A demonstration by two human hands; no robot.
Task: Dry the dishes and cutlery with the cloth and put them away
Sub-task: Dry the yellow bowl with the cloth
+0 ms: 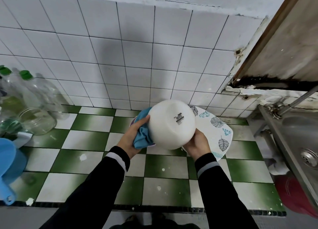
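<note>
Head view: white bowl [172, 124] held up above the checkered counter [96, 142], tipped base-first toward the camera, small sticker on the base. Gripped at the lower right rim by the right hand [197, 143], thumb on the outer wall, other fingers hidden behind. Pressed on the left flank by the left hand [133, 134], fingers curled round a bunched blue cloth [142, 137]. Just behind and to the right, a leaf-patterned plate [219, 125] lying on the counter. Sink [302, 130] off to the right, well apart.

Probably light for its bulk and rigid; cannot tell plastic from ceramic, so best treated as breakable. Smooth, rounded outside, likely slick if damp: poor purchase on the curved wall, better at the rim, thumb outside and fingers inside. Worth having the cloth between palm and wall for friction while turning. Soft, floppy cloth; needs bunching to stay in the palm. Hard tile below, so no loosening of both grips at once.
</note>
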